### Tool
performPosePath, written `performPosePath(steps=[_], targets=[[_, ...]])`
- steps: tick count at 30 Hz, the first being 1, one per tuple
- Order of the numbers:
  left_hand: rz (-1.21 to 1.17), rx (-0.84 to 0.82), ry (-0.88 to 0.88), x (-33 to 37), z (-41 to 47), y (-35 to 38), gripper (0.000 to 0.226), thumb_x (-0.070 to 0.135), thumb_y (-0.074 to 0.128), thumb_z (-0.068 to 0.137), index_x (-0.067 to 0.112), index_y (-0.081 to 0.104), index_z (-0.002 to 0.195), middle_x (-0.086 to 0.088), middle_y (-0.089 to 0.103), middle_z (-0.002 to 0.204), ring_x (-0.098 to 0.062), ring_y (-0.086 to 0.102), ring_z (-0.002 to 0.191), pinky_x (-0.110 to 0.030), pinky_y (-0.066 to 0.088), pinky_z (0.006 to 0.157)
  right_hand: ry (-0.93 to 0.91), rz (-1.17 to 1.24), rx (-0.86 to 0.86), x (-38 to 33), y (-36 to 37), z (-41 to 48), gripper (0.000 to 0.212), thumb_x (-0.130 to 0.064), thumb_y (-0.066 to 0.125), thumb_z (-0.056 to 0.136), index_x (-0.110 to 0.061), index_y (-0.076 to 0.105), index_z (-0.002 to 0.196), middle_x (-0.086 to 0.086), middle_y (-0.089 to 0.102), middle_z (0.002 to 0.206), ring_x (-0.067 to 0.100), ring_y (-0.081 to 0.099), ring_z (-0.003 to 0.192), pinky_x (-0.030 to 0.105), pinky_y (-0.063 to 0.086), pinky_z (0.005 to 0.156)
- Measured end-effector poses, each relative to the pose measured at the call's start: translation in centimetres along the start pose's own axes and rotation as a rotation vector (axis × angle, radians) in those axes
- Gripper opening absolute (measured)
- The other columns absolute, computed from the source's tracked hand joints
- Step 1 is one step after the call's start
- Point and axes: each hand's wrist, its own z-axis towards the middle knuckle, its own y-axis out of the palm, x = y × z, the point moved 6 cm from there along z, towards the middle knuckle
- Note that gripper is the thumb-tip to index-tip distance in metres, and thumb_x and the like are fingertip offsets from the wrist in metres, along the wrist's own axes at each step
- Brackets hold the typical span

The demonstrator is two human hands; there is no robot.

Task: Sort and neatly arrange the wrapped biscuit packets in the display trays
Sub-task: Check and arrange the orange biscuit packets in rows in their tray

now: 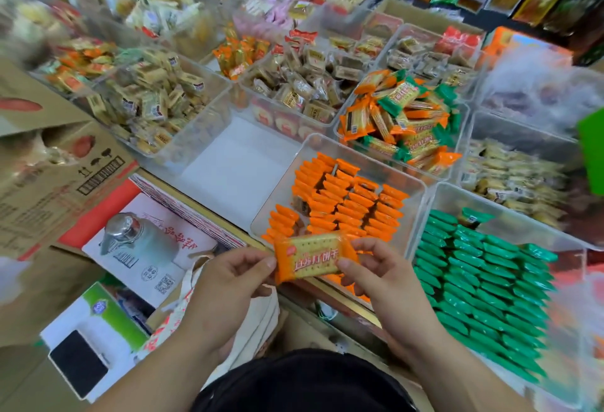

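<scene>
At lower centre, your left hand (228,284) is pinching the left end of an orange biscuit packet (312,258) and your right hand (382,280) is pinching its right end, at the near edge of the tray of orange packets (281,192). The tray of green packets (510,218) is sitting to its right.

Display counter (340,297), gold-trimmed front edge. Directly on top, clear plastic trays set close in rows: orange-packet tray (287,189), green-packet tray (428,215), white-floored tray (235,166), mixed orange-and-green tray (459,143), tan-packet tray (212,101) behind.
</scene>
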Motion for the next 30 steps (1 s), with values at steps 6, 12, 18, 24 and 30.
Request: performPosePath(steps=[6,12,18,24,30], targets=[[0.037,-0.062,0.085,1.7,-3.1,-0.3,0.018,-0.004,0.065,0.090,0.011,0.074,0.093,-0.003,0.071,0.071,-0.009,0.058,0.060,-0.022,0.051,0.059,0.027,0.073,-0.061,0.1,-0.8,-1.6,0.019,-0.003,0.081,0.073,-0.008,0.071,0.088,0.010,0.072,0.086,0.013,0.064,0.074,0.017,0.049,0.059],[0.018,-0.022,0.195,3.9,-5.2,-0.8,0.018,-0.001,0.070,0.087,0.014,0.077,0.078,-0.010,0.070,0.073,-0.015,0.058,0.063,-0.027,0.051,0.062,0.139,0.490,-0.227,0.3,-0.6,-2.8,0.027,-0.025,0.090,0.068,-0.010,0.069,0.075,0.013,0.067,0.084,0.021,0.060,0.073,0.027,0.052,0.060],[-0.176,-0.037,0.116,3.6,-6.1,-0.1,0.007,0.015,0.072,0.077,0.012,0.078,0.080,-0.038,0.064,0.097,-0.039,0.055,0.087,-0.062,0.047,0.095,0.068,0.583,-0.280,0.0,-0.4,-3.7,0.041,-0.032,0.097,0.057,-0.015,0.065,0.074,0.011,0.068,0.092,0.017,0.067,0.079,0.023,0.047,0.057],[-0.208,-0.072,0.114,3.5,-6.2,0.1,0.009,0.009,0.080,0.076,0.014,0.076,0.083,-0.021,0.062,0.079,-0.032,0.050,0.076,-0.039,0.044,0.069,0.073,0.599,-0.200,-0.7,-0.7,-4.6,0.034,-0.020,0.090,0.066,-0.015,0.059,0.080,0.011,0.068,0.087,0.017,0.065,0.070,0.023,0.051,0.052],[-0.095,-0.077,0.197,4.3,-7.0,-0.1,0.026,-0.007,0.059,0.091,0.010,0.079,0.091,-0.019,0.070,0.079,-0.026,0.063,0.070,-0.035,0.053,0.070,0.079,0.557,-0.180,-0.4,-0.1,-4.6,0.009,-0.001,0.060,0.077,-0.007,0.065,0.083,0.014,0.066,0.083,0.017,0.063,0.065,0.024,0.050,0.051]])
